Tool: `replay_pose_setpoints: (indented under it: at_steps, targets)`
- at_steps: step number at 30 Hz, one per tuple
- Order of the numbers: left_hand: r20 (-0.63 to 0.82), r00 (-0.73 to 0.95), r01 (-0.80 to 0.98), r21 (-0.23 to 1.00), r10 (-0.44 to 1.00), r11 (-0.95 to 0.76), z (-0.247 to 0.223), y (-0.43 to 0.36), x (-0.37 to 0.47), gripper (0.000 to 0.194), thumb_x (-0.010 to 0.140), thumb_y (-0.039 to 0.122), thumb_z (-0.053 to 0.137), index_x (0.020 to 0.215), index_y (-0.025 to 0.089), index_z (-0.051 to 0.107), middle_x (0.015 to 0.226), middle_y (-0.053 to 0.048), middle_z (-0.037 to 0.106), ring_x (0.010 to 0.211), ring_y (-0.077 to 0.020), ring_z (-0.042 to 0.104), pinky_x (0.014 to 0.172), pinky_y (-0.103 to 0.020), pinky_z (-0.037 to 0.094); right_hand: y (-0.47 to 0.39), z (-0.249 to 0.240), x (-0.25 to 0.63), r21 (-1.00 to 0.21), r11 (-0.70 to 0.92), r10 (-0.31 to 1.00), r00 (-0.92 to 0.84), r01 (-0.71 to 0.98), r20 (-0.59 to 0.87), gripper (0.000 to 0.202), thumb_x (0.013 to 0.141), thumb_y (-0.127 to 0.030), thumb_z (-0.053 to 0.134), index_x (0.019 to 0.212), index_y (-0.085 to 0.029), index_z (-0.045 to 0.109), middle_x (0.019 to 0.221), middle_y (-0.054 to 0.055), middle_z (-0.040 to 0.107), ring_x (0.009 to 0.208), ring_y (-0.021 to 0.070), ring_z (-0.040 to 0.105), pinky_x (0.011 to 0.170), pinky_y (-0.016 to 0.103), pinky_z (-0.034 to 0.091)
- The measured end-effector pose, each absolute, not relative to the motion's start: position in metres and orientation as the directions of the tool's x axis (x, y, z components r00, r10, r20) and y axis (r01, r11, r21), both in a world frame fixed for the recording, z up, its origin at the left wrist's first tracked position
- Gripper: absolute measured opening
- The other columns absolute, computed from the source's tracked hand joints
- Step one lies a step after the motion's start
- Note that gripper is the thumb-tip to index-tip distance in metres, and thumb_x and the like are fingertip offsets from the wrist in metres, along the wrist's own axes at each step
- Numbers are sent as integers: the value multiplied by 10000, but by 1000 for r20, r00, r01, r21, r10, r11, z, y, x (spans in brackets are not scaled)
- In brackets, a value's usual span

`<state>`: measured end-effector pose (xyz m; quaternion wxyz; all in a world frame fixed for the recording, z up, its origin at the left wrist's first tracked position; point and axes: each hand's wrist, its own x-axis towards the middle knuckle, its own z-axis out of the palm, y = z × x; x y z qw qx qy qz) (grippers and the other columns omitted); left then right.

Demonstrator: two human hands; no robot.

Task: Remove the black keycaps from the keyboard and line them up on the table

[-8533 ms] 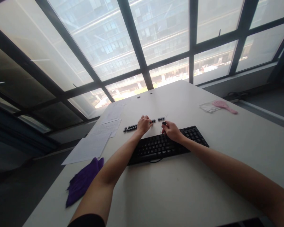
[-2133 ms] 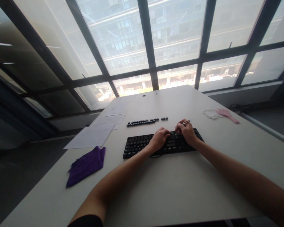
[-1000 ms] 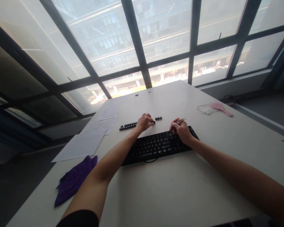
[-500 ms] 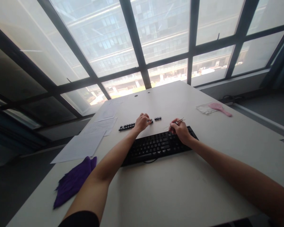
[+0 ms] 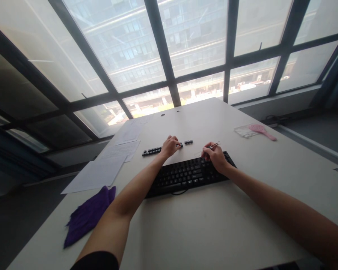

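A black keyboard (image 5: 183, 176) lies on the white table, partly under both forearms. Behind it runs a row of loose black keycaps (image 5: 152, 151), with a short group of keycaps (image 5: 188, 142) further right. My left hand (image 5: 170, 146) is over the row, its fingertips pinched together at a keycap near the row's right end; whether the keycap is gripped is too small to tell. Above the keyboard's right part, my right hand (image 5: 212, 154) is closed on metal tweezers (image 5: 215, 145), whose tips point up and right. A thin clear thing beside its fingers is hard to make out.
Paper sheets (image 5: 101, 170) lie along the table's left edge, with a purple cloth (image 5: 88, 217) nearer me. At the back right are a pink hairbrush (image 5: 260, 129) and a clear plastic bag (image 5: 244, 130). A cable loop shows at the keyboard's front edge.
The whole view has shifted very slightly. Both hands keep nearly the same places and grips.
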<state>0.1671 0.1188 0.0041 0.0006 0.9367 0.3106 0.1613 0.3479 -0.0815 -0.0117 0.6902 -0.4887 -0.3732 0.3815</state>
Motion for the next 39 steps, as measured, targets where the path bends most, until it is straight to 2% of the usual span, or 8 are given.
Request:
replay_pose_setpoints:
  at_steps: [4,7,11,16,21,32,39]
  targets:
    - [358,731,572,143,581,-808,16,99,169,138,841,282,695,928,229,788,1049,-83,651,1039,-259,516,945,-391,472,-80,-12,350,-947,262,893,420,-185,165,252,753,-405,701,816,-202,565,646,7,667,518,121,544,471,232,410]
    - [391,725,521,225,566,-823,22,68,177,185,897,269,607,928,209,779,1005,-84,664,1002,-236,556,964,-393,458,-78,-10,356,-952,270,907,370,-142,202,312,737,-462,735,833,-181,637,697,29,675,560,128,568,513,249,449]
    - [372,735,456,347,566,-820,16,19,192,223,908,209,550,923,185,771,953,-84,702,912,-215,620,909,-358,487,-76,-8,370,-959,278,905,321,49,279,340,747,-492,729,807,-162,669,682,44,678,531,136,565,504,262,441]
    - [382,655,423,529,651,-736,-5,-18,204,289,890,128,515,1080,177,728,985,-70,729,890,-198,656,885,-328,512,-75,-11,381,-905,339,861,302,257,408,277,836,-444,638,746,-182,623,575,-3,588,505,135,500,496,262,384]
    - [386,609,385,620,693,-684,-14,-20,201,327,864,82,498,1079,176,725,919,-47,740,835,-181,660,854,-314,520,-76,-16,377,-810,373,826,236,453,512,226,894,-355,551,740,-195,593,674,7,611,630,157,528,613,276,400]
    - [411,664,356,560,624,-748,-16,-25,200,319,836,75,494,988,195,748,941,-47,734,872,-184,653,862,-295,495,-74,-21,371,-724,331,884,70,606,462,176,906,-274,489,746,-200,487,683,-2,570,646,154,466,630,278,350]
    - [385,688,408,496,615,-767,-13,-26,199,186,826,134,515,812,160,698,834,-69,702,776,-194,617,751,-293,482,-87,-15,365,-545,411,860,-112,731,498,160,933,-213,496,774,-202,507,784,40,609,703,169,516,666,271,370]
